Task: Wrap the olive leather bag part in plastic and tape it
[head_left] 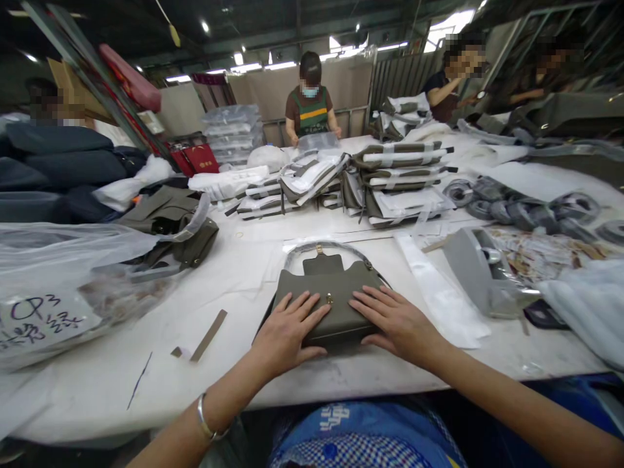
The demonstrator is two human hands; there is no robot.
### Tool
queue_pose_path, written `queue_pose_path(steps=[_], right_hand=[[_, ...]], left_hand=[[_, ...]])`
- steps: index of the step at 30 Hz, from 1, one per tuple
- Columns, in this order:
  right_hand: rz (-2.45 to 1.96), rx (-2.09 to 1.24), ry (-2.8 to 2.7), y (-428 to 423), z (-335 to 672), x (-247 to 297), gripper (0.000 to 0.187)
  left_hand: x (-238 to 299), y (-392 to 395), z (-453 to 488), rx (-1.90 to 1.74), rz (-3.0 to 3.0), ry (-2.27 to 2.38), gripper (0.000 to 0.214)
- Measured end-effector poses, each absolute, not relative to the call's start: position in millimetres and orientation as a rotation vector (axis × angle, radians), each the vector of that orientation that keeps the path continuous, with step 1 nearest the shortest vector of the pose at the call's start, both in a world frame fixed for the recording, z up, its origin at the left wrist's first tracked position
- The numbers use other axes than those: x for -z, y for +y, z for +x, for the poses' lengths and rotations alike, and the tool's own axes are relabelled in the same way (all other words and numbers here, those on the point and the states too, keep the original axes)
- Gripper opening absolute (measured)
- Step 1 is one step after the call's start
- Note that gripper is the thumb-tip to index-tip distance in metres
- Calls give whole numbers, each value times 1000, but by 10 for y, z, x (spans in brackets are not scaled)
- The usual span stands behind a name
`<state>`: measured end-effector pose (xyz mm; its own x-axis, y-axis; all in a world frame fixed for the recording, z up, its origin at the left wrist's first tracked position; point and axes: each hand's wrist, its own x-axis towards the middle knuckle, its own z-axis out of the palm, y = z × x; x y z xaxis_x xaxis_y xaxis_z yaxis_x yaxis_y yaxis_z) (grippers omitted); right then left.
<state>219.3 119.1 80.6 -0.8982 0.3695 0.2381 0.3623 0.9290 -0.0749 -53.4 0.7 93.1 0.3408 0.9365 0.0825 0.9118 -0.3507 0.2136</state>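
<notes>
The left hand lies flat and open, fingers spread, palm down on the left half of a small olive-grey leather handbag; it grips nothing, only presses on the flap. The right hand lies the same way on the right half, fingers stretched toward the small gold clasp that sits between the two hands. The handbag rests on the white worktable directly under both palms, near the front edge, its wrapped curved handle arching just beyond the fingertips. A silver bangle circles the left wrist. Left of the left hand lies a thin brown cardboard strip, and farther left a clear plastic bag with blue handwriting. Right of the right hand lies a long white plastic sleeve. Beyond the hands stand stacks of wrapped grey bags, and across the table a person in a green striped apron stands working.
</notes>
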Motion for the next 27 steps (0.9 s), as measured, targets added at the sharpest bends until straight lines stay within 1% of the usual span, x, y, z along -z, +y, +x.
queue_pose_path(steps=[4,6,10,12,15,17,21,23,25,27], right_hand=[[-547,-58,-2918,1219,2100,-933,80],[-521,-58,-2926,1240,2017,-950,82],[-559,80,-2879,1232,1942,-718,64],[-553,180,-2836,1206,1973,-527,61],[-493,223,-2810,1196,2046,-345,61],[-470,174,-2849,1234,2074,-371,61],[-433,-49,-2999,1370,2047,-702,58],[-447,-120,-3044,1421,2005,-877,58],[-458,-131,-3068,1445,1961,-980,66],[-444,-118,-3073,1451,1928,-994,74]], left_hand=[[-954,-6,-515,-169,2577,1777,80],[-953,-3,-510,-164,2595,1808,77],[-750,20,-524,-245,2631,1858,56],[-568,15,-539,-302,2691,1853,51],[-378,-9,-567,-357,2778,1785,52],[-401,-10,-601,-358,2771,1729,53],[-729,55,-728,-300,2590,1711,50],[-874,85,-787,-275,2510,1782,64],[-934,89,-813,-274,2481,1837,73],[-909,71,-809,-300,2483,1859,72]])
